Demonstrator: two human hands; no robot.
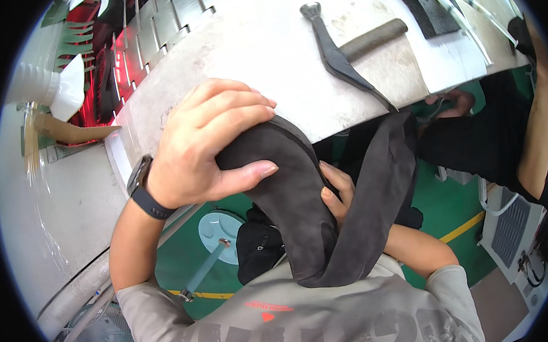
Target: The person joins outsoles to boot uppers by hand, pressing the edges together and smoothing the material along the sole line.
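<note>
A dark grey suede-like tall boot [286, 176] is held in front of my chest, its soft shaft [373, 197] bent back up to the right. My left hand [205, 143] is wrapped over its upper left end, thumb on the near face and fingers over the far edge. On the right-hand edge, my right hand [342, 189] grips the boot between the foot part and the shaft; part of this hand is hidden by the boot. Beyond them on the table lies a cobbler's hammer [336, 52] with a curved dark head and a wooden handle [375, 38].
The pale worktable [250, 56] curves around ahead and left. A slatted metal conveyor [157, 23] with red light runs at the far left. At right, another person's arm [538, 129] and hand [457, 103] are close by. A blue round-based stand [222, 234] is on the green floor.
</note>
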